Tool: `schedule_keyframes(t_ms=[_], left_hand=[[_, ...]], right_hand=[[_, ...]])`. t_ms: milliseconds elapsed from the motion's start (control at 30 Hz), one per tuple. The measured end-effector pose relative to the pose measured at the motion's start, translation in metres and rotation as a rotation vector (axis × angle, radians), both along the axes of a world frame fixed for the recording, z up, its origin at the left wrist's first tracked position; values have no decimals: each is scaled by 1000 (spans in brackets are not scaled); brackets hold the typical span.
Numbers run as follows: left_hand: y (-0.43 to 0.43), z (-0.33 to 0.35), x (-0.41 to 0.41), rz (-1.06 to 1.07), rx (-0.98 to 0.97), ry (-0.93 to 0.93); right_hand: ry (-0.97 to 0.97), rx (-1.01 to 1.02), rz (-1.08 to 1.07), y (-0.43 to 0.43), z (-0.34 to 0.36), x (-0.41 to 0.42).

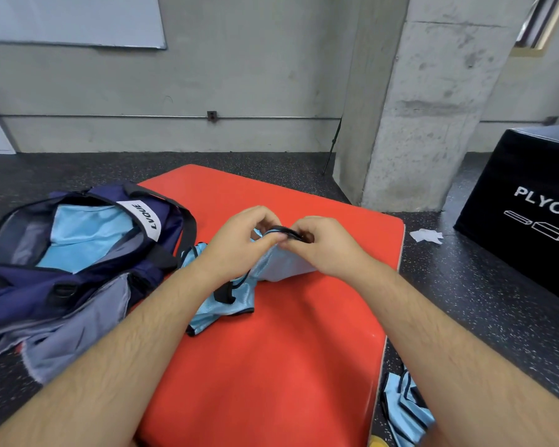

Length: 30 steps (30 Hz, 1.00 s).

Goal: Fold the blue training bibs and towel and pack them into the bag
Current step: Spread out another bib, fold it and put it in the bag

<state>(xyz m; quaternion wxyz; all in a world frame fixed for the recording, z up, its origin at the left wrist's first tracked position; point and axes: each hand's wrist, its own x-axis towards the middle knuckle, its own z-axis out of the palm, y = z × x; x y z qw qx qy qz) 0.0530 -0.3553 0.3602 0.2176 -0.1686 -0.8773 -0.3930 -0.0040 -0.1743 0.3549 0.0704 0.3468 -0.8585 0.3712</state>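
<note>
A person's arms reach over a red mat (271, 366) on the dark floor (497, 317). The left grip (239, 243) and the right grip (323, 246) are close together. Both pinch the black edge of a light blue bib (281, 264), which trails down onto the mat. A dark blue bag (88, 285) lies open on the left, with blue cloth (84, 240) inside. More blue bibs (404, 411) lie on the floor by the mat's near right corner.
</note>
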Motion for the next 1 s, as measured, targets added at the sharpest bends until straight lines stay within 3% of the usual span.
schedule_keyframes(t_ms=[100,300,433,767,1000], left_hand=[[-6,8,-1,54,26,8],[-24,31,-3,164,-9,91],[-44,47,3,296,37,61],[-74,103,27,455,21,75],[-99,139,45,504,54,67]], right_hand=[[-51,-15,26,1,2,-1],[33,142,-61,16,5,-21],[-3,90,-152,45,14,-32],[144,251,-306,94,87,-35],[79,196,-368,107,119,-10]])
